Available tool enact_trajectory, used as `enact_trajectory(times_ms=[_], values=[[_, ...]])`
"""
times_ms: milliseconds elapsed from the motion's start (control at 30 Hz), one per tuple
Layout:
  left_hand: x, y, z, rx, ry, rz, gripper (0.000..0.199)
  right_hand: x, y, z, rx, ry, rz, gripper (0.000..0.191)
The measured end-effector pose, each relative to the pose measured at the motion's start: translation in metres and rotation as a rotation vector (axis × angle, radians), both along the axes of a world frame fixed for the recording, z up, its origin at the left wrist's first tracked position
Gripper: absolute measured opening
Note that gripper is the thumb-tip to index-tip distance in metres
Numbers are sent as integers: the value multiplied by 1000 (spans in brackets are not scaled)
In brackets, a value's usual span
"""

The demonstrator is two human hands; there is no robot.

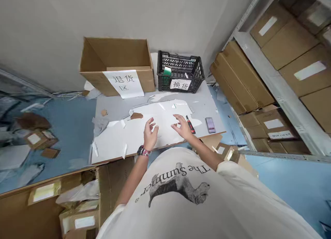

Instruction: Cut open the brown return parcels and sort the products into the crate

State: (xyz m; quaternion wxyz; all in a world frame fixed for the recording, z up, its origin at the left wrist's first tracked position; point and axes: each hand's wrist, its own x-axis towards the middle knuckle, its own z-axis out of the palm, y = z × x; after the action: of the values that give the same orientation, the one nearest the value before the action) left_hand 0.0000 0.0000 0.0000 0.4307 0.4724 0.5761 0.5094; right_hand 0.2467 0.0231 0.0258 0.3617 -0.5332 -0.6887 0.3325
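My left hand (150, 134) is over the white sheet (111, 146) on the table, its fingers apart and holding nothing. Across from it, my right hand (182, 127) has thumb and fingers spread, also with nothing in it. Just right of that hand lies a red and black box cutter (190, 124). A phone (210, 125) rests farther right. Bits of torn paper and a brown cardboard scrap (137, 115) are scattered on the sheet.
A large open cardboard box (93, 77) with a paper sign stands at the table's back left. Beside it is a black plastic crate (199, 73) holding a green and white item (167, 71). Shelves of cartons (240, 77) rise at right. An open box of parcels (85, 221) sits at lower left.
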Motion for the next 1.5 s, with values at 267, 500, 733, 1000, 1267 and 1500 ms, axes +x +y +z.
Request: enact_trajectory(times_ms=[267,500,733,1000,1267,1500], values=[[16,18,14,79,165,7,56,-1,11,7,6,15,5,67],[37,30,21,130,205,5,59,7,16,11,-1,26,-41,71],[48,35,29,169,239,-8,59,11,20,18,35,20,-47,74],[49,28,36,156,268,33,58,20,12,22,82,-6,-116,77],[57,20,23,137,259,37,60,36,-5,16,99,-70,-136,82],[64,2,14,108,261,4,55,44,-19,15,52,-1,-133,77]])
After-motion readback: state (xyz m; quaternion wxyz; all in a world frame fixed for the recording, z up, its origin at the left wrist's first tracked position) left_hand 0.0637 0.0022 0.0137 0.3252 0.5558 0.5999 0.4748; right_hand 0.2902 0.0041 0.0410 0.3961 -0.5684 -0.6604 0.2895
